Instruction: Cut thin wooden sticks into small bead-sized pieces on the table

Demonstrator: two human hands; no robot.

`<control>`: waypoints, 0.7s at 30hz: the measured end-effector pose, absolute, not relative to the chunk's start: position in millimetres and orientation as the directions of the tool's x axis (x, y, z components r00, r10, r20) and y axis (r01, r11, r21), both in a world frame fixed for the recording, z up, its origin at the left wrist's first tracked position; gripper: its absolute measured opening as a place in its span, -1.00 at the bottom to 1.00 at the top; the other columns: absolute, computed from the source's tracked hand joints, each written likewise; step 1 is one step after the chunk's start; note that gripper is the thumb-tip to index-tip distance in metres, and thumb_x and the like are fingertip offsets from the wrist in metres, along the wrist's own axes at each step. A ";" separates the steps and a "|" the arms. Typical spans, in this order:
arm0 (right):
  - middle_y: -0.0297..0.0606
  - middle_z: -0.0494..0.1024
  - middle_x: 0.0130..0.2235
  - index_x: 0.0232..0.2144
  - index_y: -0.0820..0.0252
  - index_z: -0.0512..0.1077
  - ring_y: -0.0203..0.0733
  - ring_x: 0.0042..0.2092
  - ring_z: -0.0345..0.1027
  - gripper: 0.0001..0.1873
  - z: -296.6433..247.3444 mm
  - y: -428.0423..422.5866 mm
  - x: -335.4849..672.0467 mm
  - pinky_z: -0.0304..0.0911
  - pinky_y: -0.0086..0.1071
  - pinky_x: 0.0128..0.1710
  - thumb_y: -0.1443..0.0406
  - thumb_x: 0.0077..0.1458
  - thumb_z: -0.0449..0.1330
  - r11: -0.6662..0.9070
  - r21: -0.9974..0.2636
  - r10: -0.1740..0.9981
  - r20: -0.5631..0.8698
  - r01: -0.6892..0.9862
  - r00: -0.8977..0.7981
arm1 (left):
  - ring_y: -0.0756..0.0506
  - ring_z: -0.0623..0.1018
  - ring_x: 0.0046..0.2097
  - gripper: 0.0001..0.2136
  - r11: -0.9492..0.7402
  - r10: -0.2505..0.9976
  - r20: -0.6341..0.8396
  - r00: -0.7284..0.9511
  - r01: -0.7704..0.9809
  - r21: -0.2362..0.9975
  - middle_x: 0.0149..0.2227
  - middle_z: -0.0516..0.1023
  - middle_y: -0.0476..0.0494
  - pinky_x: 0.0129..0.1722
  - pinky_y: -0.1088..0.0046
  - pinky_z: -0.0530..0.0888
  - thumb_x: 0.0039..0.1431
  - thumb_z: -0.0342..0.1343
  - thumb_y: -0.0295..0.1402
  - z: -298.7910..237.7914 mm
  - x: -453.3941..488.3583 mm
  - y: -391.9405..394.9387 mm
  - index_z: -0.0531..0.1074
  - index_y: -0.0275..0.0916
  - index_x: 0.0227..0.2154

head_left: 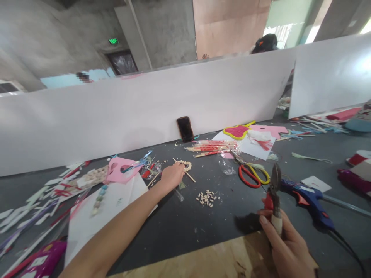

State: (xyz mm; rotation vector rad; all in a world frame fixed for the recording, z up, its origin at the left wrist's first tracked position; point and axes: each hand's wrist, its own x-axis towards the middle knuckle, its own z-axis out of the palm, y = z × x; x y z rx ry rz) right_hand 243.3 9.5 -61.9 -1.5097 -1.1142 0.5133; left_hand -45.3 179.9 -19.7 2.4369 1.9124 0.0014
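Note:
My left hand (173, 175) reaches across the dark table with its fingers closed at a small ring of pale wooden pieces (188, 166). A thin wooden stick (190, 177) crosses the ring and passes by the fingertips; what the fingers pinch is hidden. Close to me, my right hand (285, 239) grips a pair of pruning shears (274, 193), jaws pointing up, one handle red and the other wrapped in white. Between both hands lies a loose pile of short cut stick pieces (208, 198).
Right of centre lie red and yellow-handled scissors (252, 175) and a blue glue gun (311, 202) with a cable. Bundled sticks (213, 147) and a phone (184, 128) are near a white partition (145, 104). A pink mask (120, 170) and paper strips cover the left.

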 end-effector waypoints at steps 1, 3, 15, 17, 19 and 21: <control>-0.13 0.50 -0.05 -0.38 0.13 0.47 0.10 0.03 0.33 -0.68 -61.0 9.6 243.0 0.21 -0.13 0.05 0.03 -0.11 0.23 0.084 -0.928 0.853 0.255 0.363 0.456 | -0.21 0.53 -0.08 -0.83 -0.238 0.971 -0.029 0.239 0.971 0.029 -0.09 0.52 -0.20 -0.26 0.42 0.40 0.20 -0.01 -0.37 -20.9 -45.5 180.6 0.47 -0.16 -0.23; -0.13 0.51 -0.08 -0.39 0.13 0.47 0.09 0.01 0.34 -0.68 -59.3 9.9 241.9 0.23 -0.14 0.03 0.03 -0.11 0.23 0.082 -0.927 0.849 0.258 0.366 0.462 | -0.21 0.53 -0.08 -0.84 -0.243 0.969 -0.036 0.244 0.970 0.023 -0.09 0.52 -0.19 -0.25 0.41 0.41 0.20 -0.01 -0.37 -21.9 -46.8 181.5 0.47 -0.16 -0.24; -0.14 0.51 -0.10 -0.38 0.12 0.47 0.10 0.03 0.32 -0.67 -62.2 9.3 241.7 0.21 -0.14 0.04 0.02 -0.10 0.23 0.061 -0.934 0.850 0.234 0.352 0.472 | -0.22 0.51 -0.05 -0.82 -0.264 0.962 -0.061 0.267 0.963 0.055 -0.09 0.54 -0.20 -0.22 0.39 0.40 0.15 0.02 -0.34 -13.9 -60.0 173.8 0.48 -0.17 -0.24; -0.13 0.50 -0.07 -0.38 0.13 0.47 0.10 0.04 0.31 -0.67 -61.6 9.7 241.1 0.18 -0.12 0.06 0.02 -0.11 0.23 0.062 -0.938 0.846 0.230 0.341 0.481 | -0.22 0.52 -0.07 -0.80 -0.254 0.965 -0.054 0.258 0.965 0.071 -0.11 0.54 -0.19 -0.24 0.40 0.40 0.13 0.05 -0.27 -10.8 -63.0 174.6 0.48 -0.17 -0.24; -0.13 0.50 -0.06 -0.39 0.13 0.47 0.10 0.04 0.31 -0.67 -60.9 9.9 240.7 0.16 -0.12 0.08 0.02 -0.10 0.23 0.070 -0.940 0.845 0.234 0.335 0.480 | -0.22 0.51 -0.07 -0.77 -0.237 0.970 -0.032 0.241 0.967 0.088 -0.11 0.54 -0.20 -0.22 0.39 0.40 0.12 0.05 -0.23 -4.7 -68.1 174.1 0.48 -0.17 -0.21; -0.14 0.51 -0.07 -0.39 0.14 0.46 0.08 0.02 0.32 -0.67 -60.6 9.8 240.6 0.17 -0.14 0.07 0.03 -0.10 0.23 0.073 -0.938 0.846 0.238 0.339 0.476 | -0.21 0.50 -0.06 -0.76 -0.219 0.975 0.000 0.220 0.970 0.104 -0.11 0.53 -0.20 -0.18 0.39 0.38 0.15 0.02 -0.24 4.5 -75.7 169.7 0.47 -0.18 -0.18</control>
